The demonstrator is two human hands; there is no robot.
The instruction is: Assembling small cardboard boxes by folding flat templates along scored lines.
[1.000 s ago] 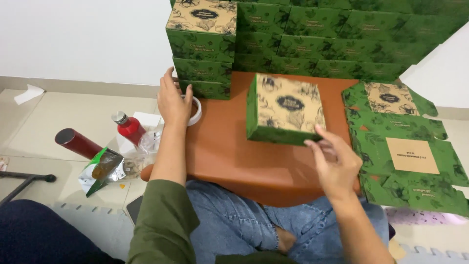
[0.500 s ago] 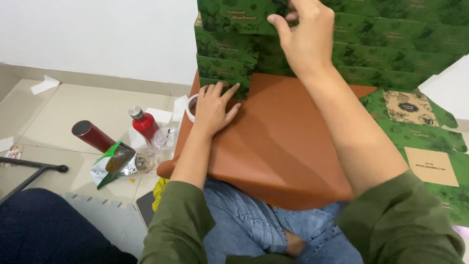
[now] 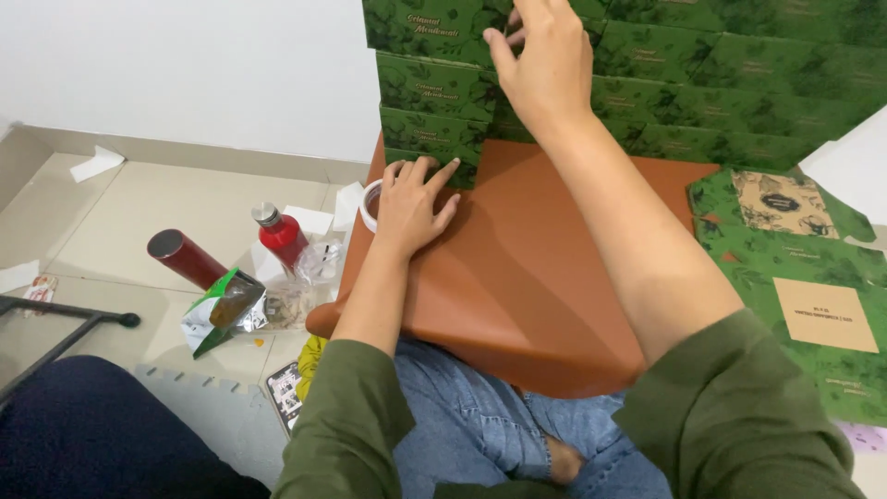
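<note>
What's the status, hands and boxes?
Right hand pressed on green box atop stack. Left hand flat on brown surface, beside tape roll. Nothing blocking.

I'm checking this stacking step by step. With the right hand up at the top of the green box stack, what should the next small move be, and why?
Probably let go and draw the right hand back. Its fingers are spread against a green box high on the stack, which looks level with its neighbours. The left hand rests flat on the brown tabletop at the stack's foot, beside a tape roll.
</note>
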